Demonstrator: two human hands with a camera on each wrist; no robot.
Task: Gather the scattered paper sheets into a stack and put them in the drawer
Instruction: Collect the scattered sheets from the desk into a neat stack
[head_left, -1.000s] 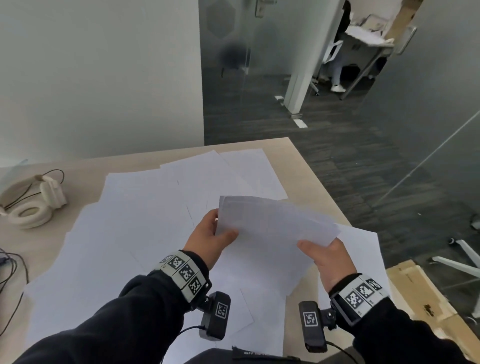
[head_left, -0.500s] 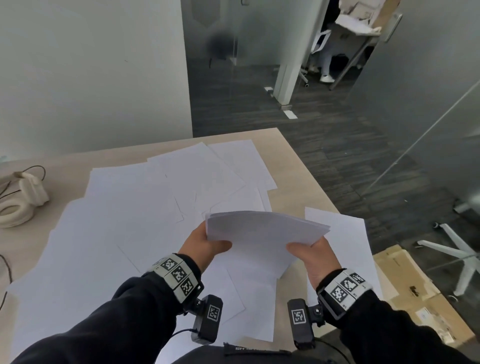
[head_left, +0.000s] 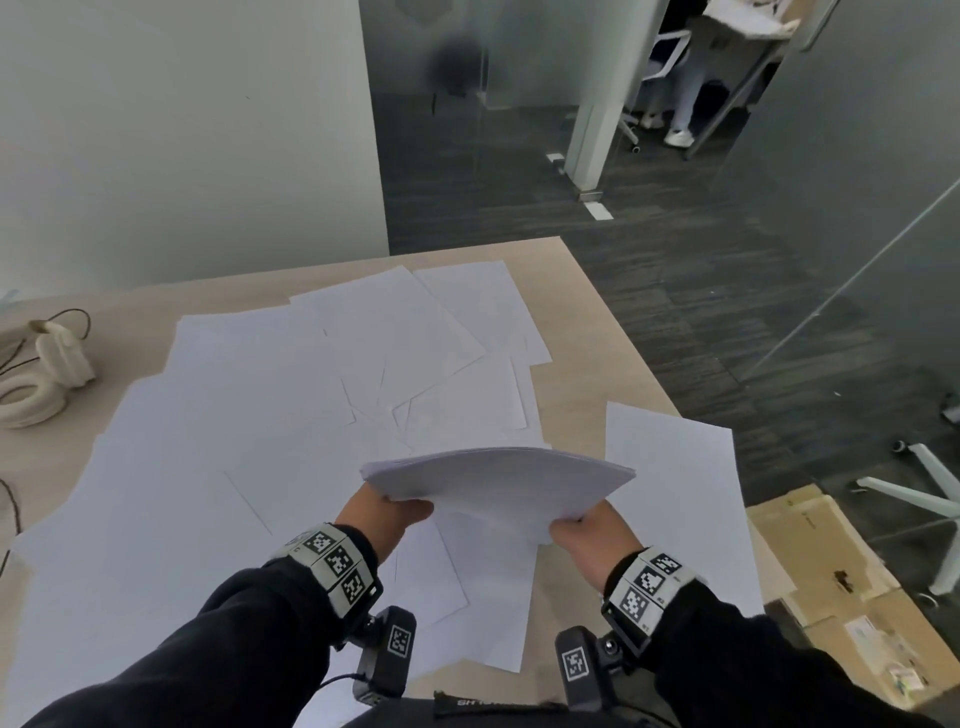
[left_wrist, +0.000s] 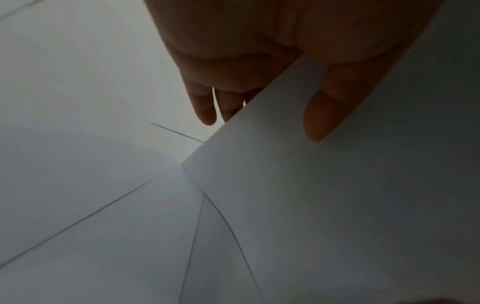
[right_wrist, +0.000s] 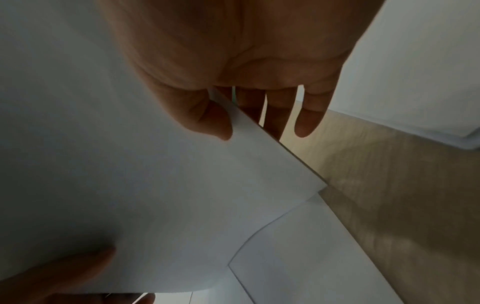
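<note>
A thin stack of white sheets (head_left: 498, 483) hangs above the desk, bowed upward in the middle. My left hand (head_left: 384, 514) pinches its left edge, thumb on top. My right hand (head_left: 587, 530) pinches its right near corner. In the left wrist view the stack (left_wrist: 337, 205) runs between my thumb and fingers (left_wrist: 205, 111). The right wrist view shows the stack (right_wrist: 130, 185) the same way, with the thumb (right_wrist: 207, 123) on it. Several loose sheets (head_left: 260, 405) lie scattered over the wooden desk (head_left: 587, 353); one sheet (head_left: 675, 493) overhangs its right edge. No drawer is in view.
Cream headphones (head_left: 36, 379) with a dark cable sit at the desk's left. Flattened cardboard boxes (head_left: 841, 587) lie on the dark floor to the right, beside a white chair base (head_left: 930, 493). Glass partitions stand behind and to the right. A person sits far back.
The stack has dropped lower and tipped from steeply raised to nearly flat, with its sheets more even. Both hands kept their grip and came nearer to me.
</note>
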